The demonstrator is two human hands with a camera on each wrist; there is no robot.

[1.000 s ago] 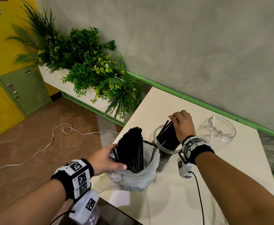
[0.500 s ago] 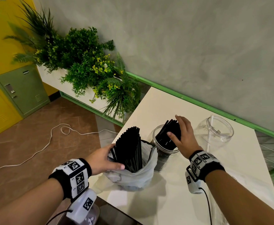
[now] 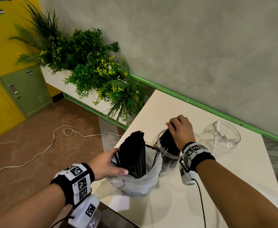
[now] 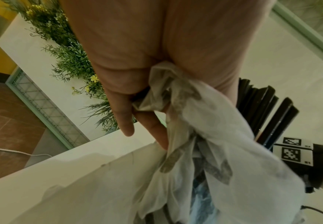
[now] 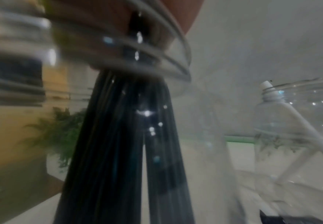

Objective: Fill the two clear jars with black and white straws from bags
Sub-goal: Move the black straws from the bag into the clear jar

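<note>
A white plastic bag [image 3: 135, 181] stands at the table's near left edge with a fan of black straws [image 3: 133, 153] sticking up out of it. My left hand [image 3: 105, 165] grips the bag's rim; in the left wrist view the bag [image 4: 214, 151] is bunched between the fingers [image 4: 122, 109]. Just right of it is a clear jar [image 3: 168, 160] holding a bundle of black straws [image 3: 167, 142]. My right hand [image 3: 181, 129] curls over their tops. Through the jar wall the straws [image 5: 118, 151] look dark. A second clear jar [image 3: 222, 137] further right holds one white straw [image 3: 217, 129].
The cream table [image 3: 233, 186] runs along a grey wall with a green rail. A planter of green plants [image 3: 94, 71] stands past the table's left edge. A white cable [image 3: 44, 150] lies on the brown floor, by yellow and green lockers [image 3: 26, 89].
My right hand went from gripping the jar's straws to a flat palm beside them, and now curls over their tops. My left hand has kept hold of the bag.
</note>
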